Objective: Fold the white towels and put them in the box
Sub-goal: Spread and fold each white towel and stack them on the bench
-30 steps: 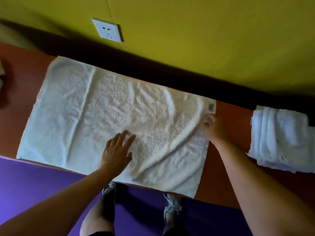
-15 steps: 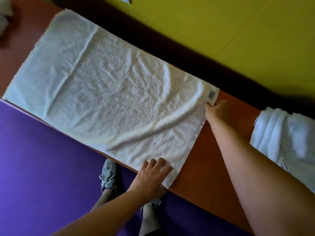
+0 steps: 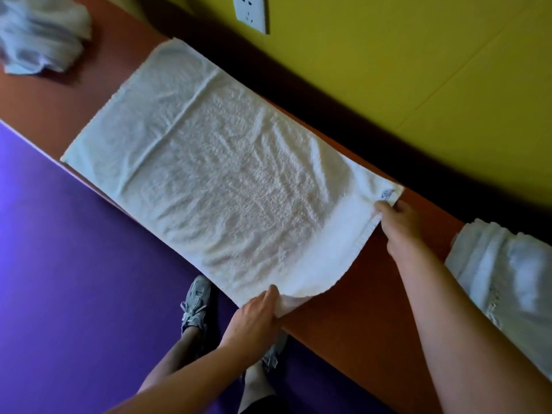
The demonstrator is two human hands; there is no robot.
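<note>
Nubbly rectangular terry towel point(image 3: 227, 174), corners in both hands' fingers point(image 3: 270, 294)

Towel point(image 3: 227, 174) corner bears a small label point(image 3: 387, 193); print unreadable.

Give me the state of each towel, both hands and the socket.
Spread towel: flat, near right corner lifted.
Left hand: grips that corner.
Right hand: pinches far right corner.
Folded towels: stacked at right.
Crumpled towel: unfolded, at left.
Wall socket: nothing plugged in.
</note>
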